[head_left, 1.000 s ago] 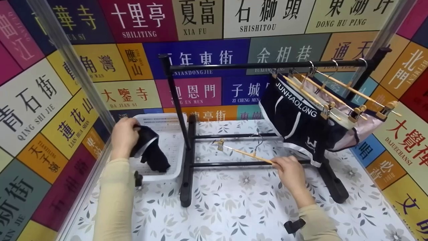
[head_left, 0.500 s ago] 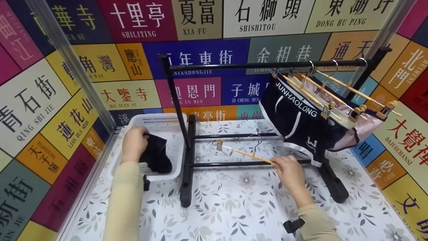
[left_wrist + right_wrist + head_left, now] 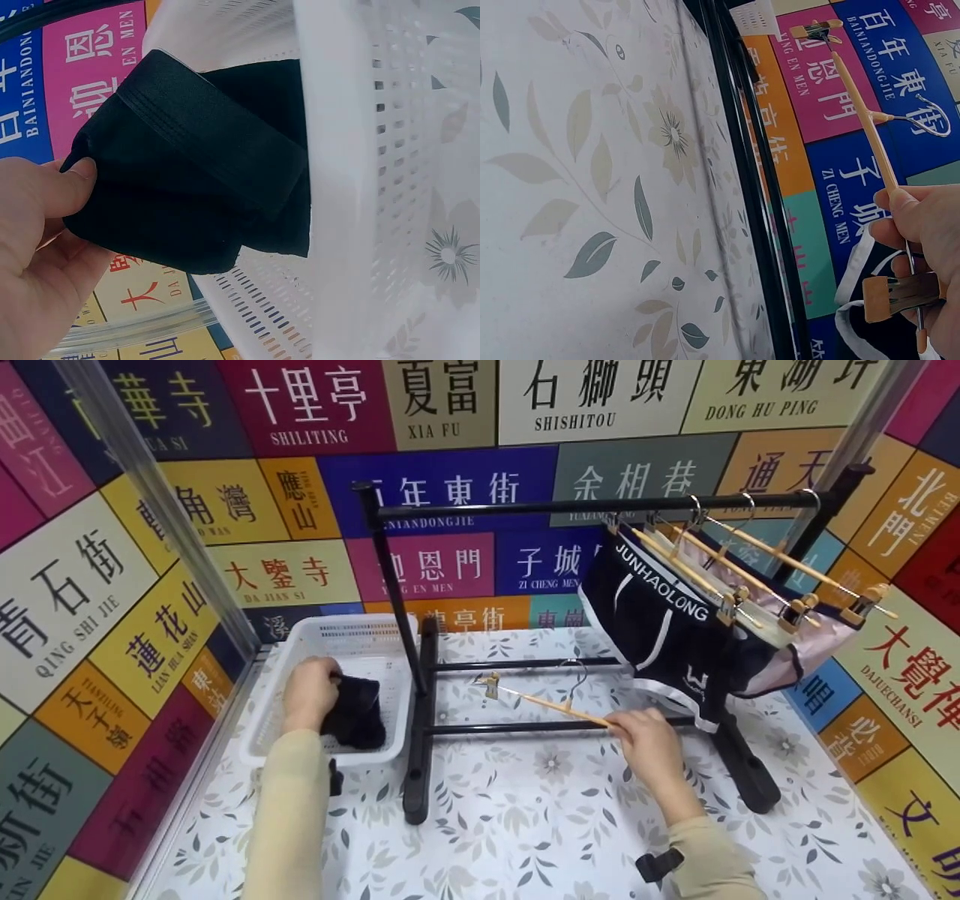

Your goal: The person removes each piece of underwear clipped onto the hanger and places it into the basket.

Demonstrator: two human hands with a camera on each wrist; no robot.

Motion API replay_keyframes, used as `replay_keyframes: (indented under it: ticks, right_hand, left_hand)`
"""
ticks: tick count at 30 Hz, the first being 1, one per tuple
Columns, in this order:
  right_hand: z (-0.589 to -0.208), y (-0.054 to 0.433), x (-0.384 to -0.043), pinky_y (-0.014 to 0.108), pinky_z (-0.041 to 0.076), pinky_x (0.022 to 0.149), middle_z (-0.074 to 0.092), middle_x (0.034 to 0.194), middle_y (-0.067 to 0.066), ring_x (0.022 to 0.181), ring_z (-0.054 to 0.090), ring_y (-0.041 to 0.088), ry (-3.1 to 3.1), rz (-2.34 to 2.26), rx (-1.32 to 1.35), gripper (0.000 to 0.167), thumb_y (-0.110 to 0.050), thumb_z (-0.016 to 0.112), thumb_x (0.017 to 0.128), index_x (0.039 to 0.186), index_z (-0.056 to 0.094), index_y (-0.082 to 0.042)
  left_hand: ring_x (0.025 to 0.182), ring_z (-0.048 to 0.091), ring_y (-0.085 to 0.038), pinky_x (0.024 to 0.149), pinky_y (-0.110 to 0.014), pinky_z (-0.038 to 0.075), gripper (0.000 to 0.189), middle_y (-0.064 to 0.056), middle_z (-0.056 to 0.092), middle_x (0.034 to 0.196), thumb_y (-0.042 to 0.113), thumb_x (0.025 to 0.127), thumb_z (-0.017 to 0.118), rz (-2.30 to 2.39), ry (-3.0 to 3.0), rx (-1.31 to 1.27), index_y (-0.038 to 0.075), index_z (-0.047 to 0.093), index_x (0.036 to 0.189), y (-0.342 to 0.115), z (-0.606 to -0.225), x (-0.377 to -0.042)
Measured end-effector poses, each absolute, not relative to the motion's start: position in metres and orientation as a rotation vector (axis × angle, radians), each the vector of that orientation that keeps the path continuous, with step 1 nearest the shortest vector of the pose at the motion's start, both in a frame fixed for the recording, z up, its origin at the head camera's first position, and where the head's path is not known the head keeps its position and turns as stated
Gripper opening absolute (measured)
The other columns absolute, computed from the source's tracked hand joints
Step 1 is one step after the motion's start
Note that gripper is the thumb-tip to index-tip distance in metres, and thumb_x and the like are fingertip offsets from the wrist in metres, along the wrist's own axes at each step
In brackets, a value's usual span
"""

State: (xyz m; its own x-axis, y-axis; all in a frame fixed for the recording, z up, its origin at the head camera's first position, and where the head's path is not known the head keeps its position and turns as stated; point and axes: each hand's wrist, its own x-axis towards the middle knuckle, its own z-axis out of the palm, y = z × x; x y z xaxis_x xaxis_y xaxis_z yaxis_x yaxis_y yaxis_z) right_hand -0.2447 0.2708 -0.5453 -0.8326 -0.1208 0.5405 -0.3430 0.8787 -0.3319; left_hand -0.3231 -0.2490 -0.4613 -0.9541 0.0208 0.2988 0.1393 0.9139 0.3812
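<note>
My left hand [image 3: 310,694] pinches a pair of black underpants [image 3: 355,712] by one edge, thumb on top. In the left wrist view the folded black underpants [image 3: 187,165] show a wide waistband, and their far end hangs inside the white basket [image 3: 341,180]. My right hand [image 3: 651,746] grips a wooden clip hanger [image 3: 546,703] near one end, low in front of the rack. Seen from the right wrist, the hanger [image 3: 864,120] has a metal hook and a clip at each end; nothing hangs from it.
A black clothes rack [image 3: 525,508] stands behind the hands. Several pairs of underpants, the nearest dark with white trim [image 3: 652,622], hang from clip hangers at its right. The basket [image 3: 251,735] is left of the rack, on a floral cloth [image 3: 517,817]. Patterned walls enclose the space.
My left hand has moved right and slightly down with the black underpants, which now lie lower and more folded over the basket. My right hand and the hanger stay in place.
</note>
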Motion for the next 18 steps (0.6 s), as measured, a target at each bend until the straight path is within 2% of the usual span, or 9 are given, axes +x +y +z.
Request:
replay_keyframes:
  ticks: [10,18]
  right_hand:
    - [-0.5444,0.27,-0.2443,0.046,0.049,0.07,0.073,0.095,0.003,0.085,0.059,0.026,-2.554,0.571,0.327,0.017,-0.015,0.076,0.086,0.103,0.075,-0.015]
    - [-0.5455,0.2697,-0.2438,0.047,0.049,0.069,0.073,0.094,0.002,0.084,0.06,0.028,-2.488,0.579,0.35,0.016,-0.012,0.078,0.083,0.098,0.076,-0.014]
  left_hand:
    - [0.09,0.062,-0.04,0.086,-0.051,0.048,0.009,-0.022,0.067,0.093,-0.005,0.086,0.064,-0.579,-2.831,-0.092,-0.002,0.07,0.091,-0.2475,-0.4644,-0.3218]
    - [0.096,0.062,-0.04,0.09,-0.051,0.047,0.011,-0.021,0.068,0.099,-0.003,0.087,0.063,-0.596,-2.88,-0.057,-0.001,0.071,0.095,-0.247,-0.4655,-0.3202]
